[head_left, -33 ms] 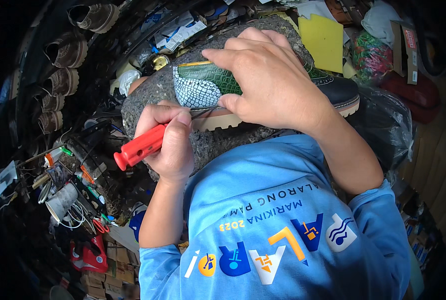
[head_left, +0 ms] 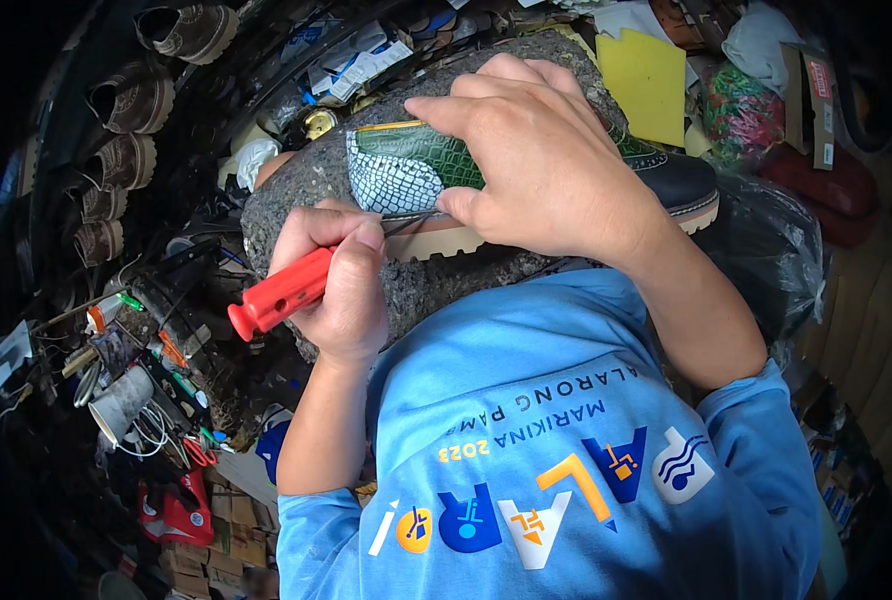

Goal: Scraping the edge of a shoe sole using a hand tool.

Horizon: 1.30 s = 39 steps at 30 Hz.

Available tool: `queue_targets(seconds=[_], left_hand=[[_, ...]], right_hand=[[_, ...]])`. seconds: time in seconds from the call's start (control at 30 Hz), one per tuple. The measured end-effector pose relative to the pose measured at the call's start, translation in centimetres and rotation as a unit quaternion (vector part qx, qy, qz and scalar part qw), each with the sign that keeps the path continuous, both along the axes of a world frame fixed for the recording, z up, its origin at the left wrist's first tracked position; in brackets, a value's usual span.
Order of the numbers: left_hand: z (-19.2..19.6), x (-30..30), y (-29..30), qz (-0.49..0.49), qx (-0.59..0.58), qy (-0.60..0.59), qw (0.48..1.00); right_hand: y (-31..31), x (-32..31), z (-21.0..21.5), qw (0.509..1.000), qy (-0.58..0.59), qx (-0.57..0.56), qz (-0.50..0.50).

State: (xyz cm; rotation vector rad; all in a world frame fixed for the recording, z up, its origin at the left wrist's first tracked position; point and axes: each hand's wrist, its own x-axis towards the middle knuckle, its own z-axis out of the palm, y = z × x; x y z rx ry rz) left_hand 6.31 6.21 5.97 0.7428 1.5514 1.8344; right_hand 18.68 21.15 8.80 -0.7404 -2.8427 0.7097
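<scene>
A low shoe (head_left: 396,187) lies sideways on a rough grey stone block (head_left: 296,200), its toe to the right. Its upper is green textured leather with a white scaly heel patch and a black toe, and its beige sole is lugged. My left hand (head_left: 341,270) is closed round a red-handled tool (head_left: 284,296). The tool's thin dark shaft reaches along the seam between upper and sole, close to my right thumb. Across the shoe's middle lies my right hand (head_left: 541,160), holding it with the thumb at the near side. The shaft's tip is hard to make out.
Several brown shoes (head_left: 131,98) line the far left. Tools and a white cup with cables (head_left: 124,405) crowd the left side. Beyond the stone are a yellow sheet (head_left: 642,88) and heaped scraps. A clear plastic bag (head_left: 776,240) sits at right.
</scene>
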Motion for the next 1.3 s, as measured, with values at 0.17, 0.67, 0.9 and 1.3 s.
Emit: queue_targets(seconds=[0.17, 0.67, 0.9, 1.3], left_hand=[[-0.4, 0.0, -0.3, -0.001, 0.004, 0.042, 0.999], [-1.1, -0.7, 0.3, -0.01, 0.016, 0.016, 1.0], [-1.2, -0.7, 0.5, -0.012, 0.034, 0.008, 0.999], [-1.5, -0.9, 0.4, -0.018, 0.031, 0.038, 0.999]], right_hand=[[0.1, -0.4, 0.5, 1.0, -0.019, -0.002, -0.002], [0.7, -1.2, -0.5, 1.0, 0.01, 0.011, -0.011], [0.9, -1.3, -0.7, 1.0, 0.01, 0.007, -0.011], [1.2, -1.3, -0.9, 1.0, 0.018, 0.003, -0.008]])
